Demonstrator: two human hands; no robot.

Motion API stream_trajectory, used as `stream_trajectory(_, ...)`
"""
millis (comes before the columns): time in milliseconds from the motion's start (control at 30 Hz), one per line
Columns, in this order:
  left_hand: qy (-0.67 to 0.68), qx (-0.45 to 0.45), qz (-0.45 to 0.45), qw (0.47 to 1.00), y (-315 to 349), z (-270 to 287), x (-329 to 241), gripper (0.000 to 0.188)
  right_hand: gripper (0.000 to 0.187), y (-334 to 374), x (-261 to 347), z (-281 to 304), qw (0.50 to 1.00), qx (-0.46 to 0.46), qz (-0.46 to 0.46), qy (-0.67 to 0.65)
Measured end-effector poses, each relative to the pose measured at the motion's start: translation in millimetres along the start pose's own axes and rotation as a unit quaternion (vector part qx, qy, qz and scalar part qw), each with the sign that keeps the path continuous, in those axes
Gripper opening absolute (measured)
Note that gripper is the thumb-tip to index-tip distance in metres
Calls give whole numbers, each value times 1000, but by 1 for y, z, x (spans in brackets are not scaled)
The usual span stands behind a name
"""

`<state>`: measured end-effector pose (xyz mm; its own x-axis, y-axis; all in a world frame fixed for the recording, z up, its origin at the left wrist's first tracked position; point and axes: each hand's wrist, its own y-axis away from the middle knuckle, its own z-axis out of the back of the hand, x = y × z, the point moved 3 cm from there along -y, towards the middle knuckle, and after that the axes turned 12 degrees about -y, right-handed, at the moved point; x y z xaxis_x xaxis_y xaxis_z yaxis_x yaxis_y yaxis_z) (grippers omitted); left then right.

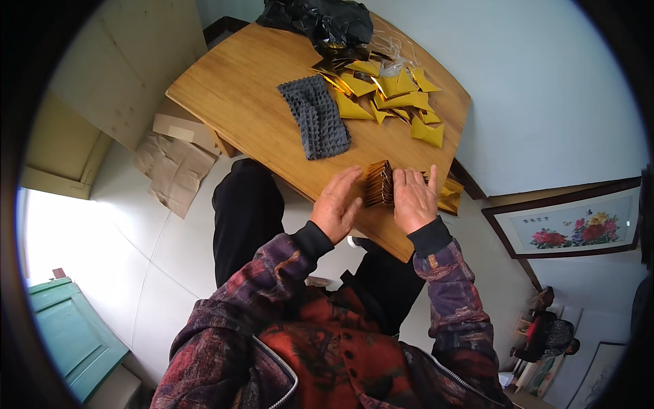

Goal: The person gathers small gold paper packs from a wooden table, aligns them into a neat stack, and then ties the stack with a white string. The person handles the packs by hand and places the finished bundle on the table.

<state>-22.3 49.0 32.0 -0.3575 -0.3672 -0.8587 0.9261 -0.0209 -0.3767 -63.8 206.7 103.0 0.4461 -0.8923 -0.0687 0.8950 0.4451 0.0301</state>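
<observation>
A tight row of folded gold paper pieces [378, 184] stands near the table's front right edge, its brownish folded edges showing. On its left side my left hand [336, 206] is open, fingers stretched out and thumb apart, with a narrow gap to the row. My right hand [414, 202] lies against the row's right side, fingers straight and flat, not wrapped round it. Beyond the hands is a loose heap of folded gold paper pieces [402, 100]. A dark grey waffle-textured cloth [315, 119] lies to the left of that heap.
The wooden table [238, 88] holds a black plastic bag [327, 26] at its far edge and crumpled clear plastic [393, 65] beside the heap. More gold paper [449, 196] shows past the table's right edge. Brown cardboard [177, 167] lies on the floor, left. A framed flower picture [569, 228] is at right.
</observation>
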Motion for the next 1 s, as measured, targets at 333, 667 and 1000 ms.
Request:
stream_trajectory(333, -243, 85, -5, 966, 8, -22, -11, 72, 38, -2, -2, -4, 1000, 10, -3, 28)
stream_trajectory(667, -195, 54, -89, 975, -16, -13, -32, 76, 54, -1, -2, -9, 999, 20, -28, -29)
stream_trajectory(1000, -15, 1, -7, 1000, -31, -37, -11, 77, 47, 2, -3, -14, 999, -15, -25, -24)
